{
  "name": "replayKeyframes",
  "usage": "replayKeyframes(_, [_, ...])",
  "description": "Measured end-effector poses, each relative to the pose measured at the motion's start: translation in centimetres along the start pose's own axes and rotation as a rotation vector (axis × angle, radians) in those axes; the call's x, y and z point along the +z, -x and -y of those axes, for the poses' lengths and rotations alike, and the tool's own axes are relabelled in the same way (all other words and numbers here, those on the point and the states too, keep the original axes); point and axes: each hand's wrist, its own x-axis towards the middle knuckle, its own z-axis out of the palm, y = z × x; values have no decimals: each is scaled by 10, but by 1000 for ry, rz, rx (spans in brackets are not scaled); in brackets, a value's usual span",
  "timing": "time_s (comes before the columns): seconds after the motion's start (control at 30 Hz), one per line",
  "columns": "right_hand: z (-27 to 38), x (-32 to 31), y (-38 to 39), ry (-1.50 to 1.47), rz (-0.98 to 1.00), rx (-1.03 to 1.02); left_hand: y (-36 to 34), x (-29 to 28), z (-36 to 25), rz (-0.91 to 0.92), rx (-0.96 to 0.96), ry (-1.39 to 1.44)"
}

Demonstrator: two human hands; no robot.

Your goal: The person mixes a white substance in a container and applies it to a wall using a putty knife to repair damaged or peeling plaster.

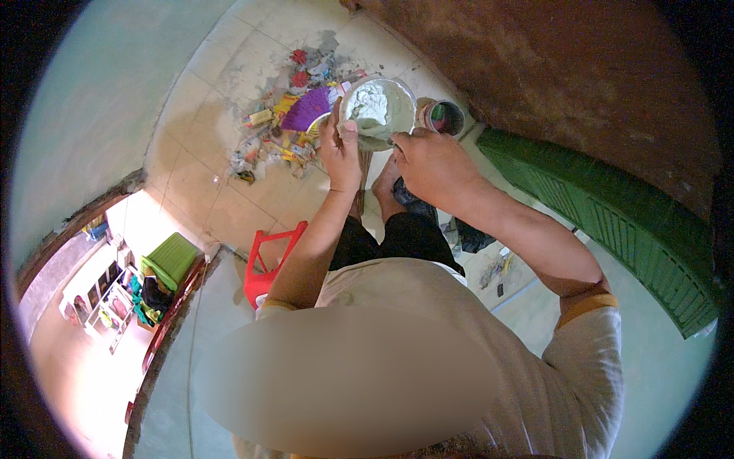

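Note:
A round, pale bucket (405, 103) is held up in front of me, with whitish-green paste (371, 105) inside, like plaster or putty. My left hand (341, 157) grips the bucket's left side, thumb toward the rim and fingers around the outside. At the near right rim is my right hand (432, 164), its fingers closed together. A small dark bit shows at its fingertips, perhaps part of a tool handle; the rest is hidden.
Mixed litter (287, 149) covers the tiles ahead, with a purple fan-shaped piece (307, 109). Another bucket (447, 118) stands beyond my right hand. A red plastic stool (260, 279) is by my left arm. Green slatted shutters (589, 206) run along the right; a doorway opens lower left.

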Motion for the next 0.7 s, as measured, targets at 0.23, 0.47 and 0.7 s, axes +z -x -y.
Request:
replayKeyframes(0.23, [-41, 26, -30, -465, -27, 245, 1, 11, 10, 58, 3, 7])
replayKeyframes(0.47, [-63, 19, -36, -1310, 137, 766, -6, 22, 25, 94, -147, 134])
replayKeyframes(0.7, [-74, 9, -24, -104, -88, 83, -26, 29, 41, 188, -221, 99])
